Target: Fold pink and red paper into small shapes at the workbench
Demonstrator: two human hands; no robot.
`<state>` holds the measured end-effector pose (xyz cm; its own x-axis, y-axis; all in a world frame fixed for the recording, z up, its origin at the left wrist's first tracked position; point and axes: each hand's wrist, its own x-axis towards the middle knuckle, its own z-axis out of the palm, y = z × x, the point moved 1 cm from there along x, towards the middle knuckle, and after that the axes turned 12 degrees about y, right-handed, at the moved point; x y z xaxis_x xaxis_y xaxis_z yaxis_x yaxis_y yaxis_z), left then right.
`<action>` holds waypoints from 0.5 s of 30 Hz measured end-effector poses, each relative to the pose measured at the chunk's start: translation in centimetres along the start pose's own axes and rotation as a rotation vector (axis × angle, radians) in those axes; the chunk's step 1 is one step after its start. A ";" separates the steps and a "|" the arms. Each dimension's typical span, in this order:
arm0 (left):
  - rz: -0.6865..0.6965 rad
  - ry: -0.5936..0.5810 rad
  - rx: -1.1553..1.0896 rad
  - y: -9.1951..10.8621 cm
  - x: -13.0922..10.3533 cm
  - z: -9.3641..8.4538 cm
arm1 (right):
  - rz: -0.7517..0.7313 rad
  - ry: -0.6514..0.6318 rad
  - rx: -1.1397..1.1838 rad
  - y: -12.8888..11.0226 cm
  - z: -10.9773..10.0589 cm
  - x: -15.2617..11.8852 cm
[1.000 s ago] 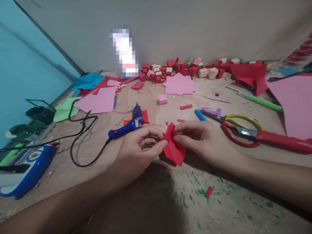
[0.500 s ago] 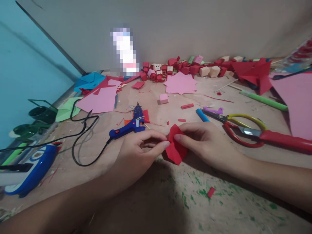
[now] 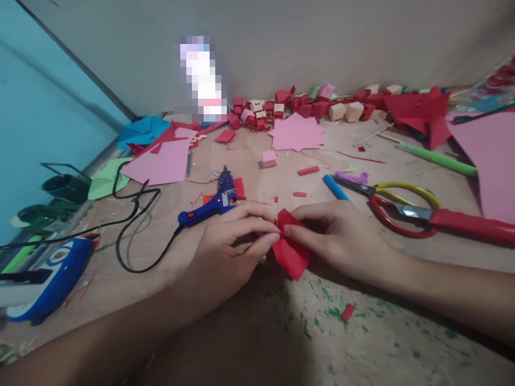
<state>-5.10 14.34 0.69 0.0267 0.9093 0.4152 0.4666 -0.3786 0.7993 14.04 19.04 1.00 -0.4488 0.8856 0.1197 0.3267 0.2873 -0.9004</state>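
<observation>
- Left hand (image 3: 231, 244): fingers curled, thumb and forefinger pinching the left edge of the red paper piece (image 3: 292, 252); palm side hidden from the camera.
- Right hand (image 3: 341, 238): fingertips pressed on the top right of the same piece, thumb tucked under and out of sight.
- Red paper piece: folded, held low over the bench (image 3: 362, 343) between the two hands, its upper part covered by fingers; the exact fold is hard to make out.
- Blue glue gun (image 3: 211, 203): lying on the bench just behind the left hand, black cord (image 3: 132, 236) looping off to the left.
- Scissors (image 3: 402, 206): yellow and red loops, lying right of the right hand, near it but apart; the red handle beside them runs out of frame.
- Blue pen (image 3: 336, 187): by the scissor tips, lower end hidden behind the right hand.
- Pink star-shaped paper (image 3: 298, 133) and pink sheet (image 3: 163, 163): flat on the bench further back.
- Small red and tan blocks (image 3: 306, 107): a row along the back wall (details too small to tell).
- Blurred upright item (image 3: 203, 80): pixelated, not identifiable.
- Blue and white object (image 3: 48, 281): at the left edge, partly cut off.
</observation>
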 end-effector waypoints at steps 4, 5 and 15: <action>0.062 0.010 0.035 0.1 -0.2 0.0 | -0.021 -0.063 0.018 0.1 0.0 -0.1; 0.063 0.016 0.040 0.1 -0.2 -0.1 | -0.024 -0.079 0.020 0.1 0.0 -0.1; 0.044 0.036 0.050 -0.1 -0.2 -0.2 | 0.096 0.076 0.125 0.0 -0.1 0.0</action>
<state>-5.33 14.14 0.61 0.0166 0.8848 0.4657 0.5090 -0.4083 0.7578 14.08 19.09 1.07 -0.3544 0.9333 0.0573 0.2568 0.1561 -0.9538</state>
